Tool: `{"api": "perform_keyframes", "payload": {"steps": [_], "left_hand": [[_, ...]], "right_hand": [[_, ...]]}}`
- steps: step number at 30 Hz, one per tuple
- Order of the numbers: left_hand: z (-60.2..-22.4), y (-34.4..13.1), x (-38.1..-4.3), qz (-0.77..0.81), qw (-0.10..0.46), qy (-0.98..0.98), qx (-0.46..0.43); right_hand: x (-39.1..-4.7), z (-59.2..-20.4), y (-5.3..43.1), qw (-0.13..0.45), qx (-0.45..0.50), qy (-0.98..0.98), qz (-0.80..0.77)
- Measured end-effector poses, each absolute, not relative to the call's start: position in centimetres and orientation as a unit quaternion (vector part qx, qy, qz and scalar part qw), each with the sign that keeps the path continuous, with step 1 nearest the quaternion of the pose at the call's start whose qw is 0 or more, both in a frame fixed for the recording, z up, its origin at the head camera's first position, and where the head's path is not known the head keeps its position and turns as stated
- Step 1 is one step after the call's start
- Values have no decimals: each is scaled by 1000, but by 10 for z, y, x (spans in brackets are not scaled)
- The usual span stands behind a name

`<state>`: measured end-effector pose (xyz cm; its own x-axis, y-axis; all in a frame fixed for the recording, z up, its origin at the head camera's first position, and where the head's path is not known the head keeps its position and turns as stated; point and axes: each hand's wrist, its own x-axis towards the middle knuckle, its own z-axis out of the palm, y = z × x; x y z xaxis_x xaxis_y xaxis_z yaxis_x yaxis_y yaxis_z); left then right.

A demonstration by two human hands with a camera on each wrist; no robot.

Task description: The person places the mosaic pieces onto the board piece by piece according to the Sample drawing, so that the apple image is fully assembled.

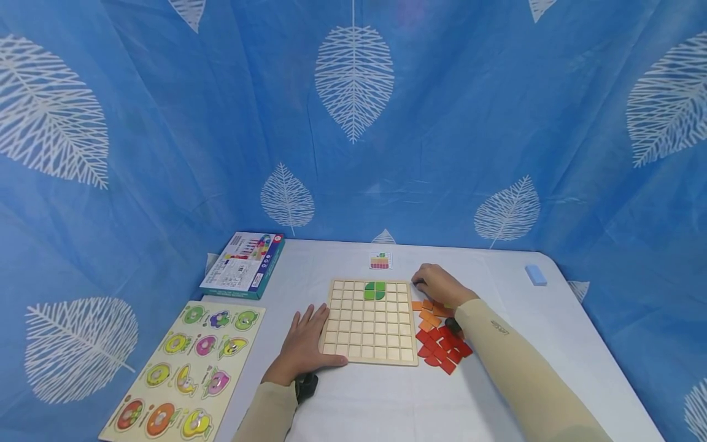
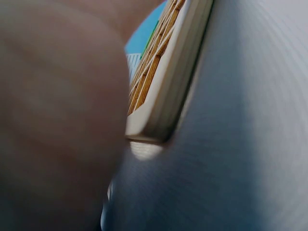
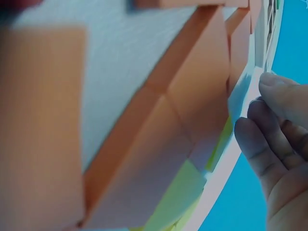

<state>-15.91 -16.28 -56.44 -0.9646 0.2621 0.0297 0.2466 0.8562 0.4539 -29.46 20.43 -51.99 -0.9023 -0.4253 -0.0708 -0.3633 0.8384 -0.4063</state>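
Note:
A wooden grid board (image 1: 381, 361) lies on the table with a few green tiles (image 1: 380, 286) set in its upper cells. My left hand (image 1: 304, 345) is spread at the board's left side, its thumb along the near left corner. Beyond the far right corner of the board is my right hand (image 1: 440, 286), its fingers bent loosely. In the right wrist view the fingertips of that hand (image 3: 284, 144) are beside the board's edge, with nothing visible between them. Orange tiles (image 1: 428, 321) lie below the right hand, partly hidden by it, and red tiles (image 1: 442, 351) lie nearer.
A small picture card (image 1: 380, 261) lies behind the board. At the left are a flat box (image 1: 243, 264) and a fruit picture puzzle board (image 1: 218, 362). A light blue block (image 1: 536, 275) is at the far right. Blue leaf-patterned cloth (image 1: 431, 153) hangs around the table.

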Motion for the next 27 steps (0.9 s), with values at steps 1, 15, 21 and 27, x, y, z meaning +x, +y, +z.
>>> {"api": "perform_keyframes", "payload": {"steps": [1,15,21,27], "left_hand": [[-564,-163,-159,232,16,963,133],[-564,-163,-160,232,17,963,132],[-564,-163,-160,234,16,963,133],[-564,-164,-159,234,17,963,135]], "right_hand": [[-294,-519,203,75,-207,955,-199],[-289,-518,178,49,-242,938,-244],[-288,-521,169,50,-254,929,-265],[-286,-524,158,34,-262,924,-278]]}}
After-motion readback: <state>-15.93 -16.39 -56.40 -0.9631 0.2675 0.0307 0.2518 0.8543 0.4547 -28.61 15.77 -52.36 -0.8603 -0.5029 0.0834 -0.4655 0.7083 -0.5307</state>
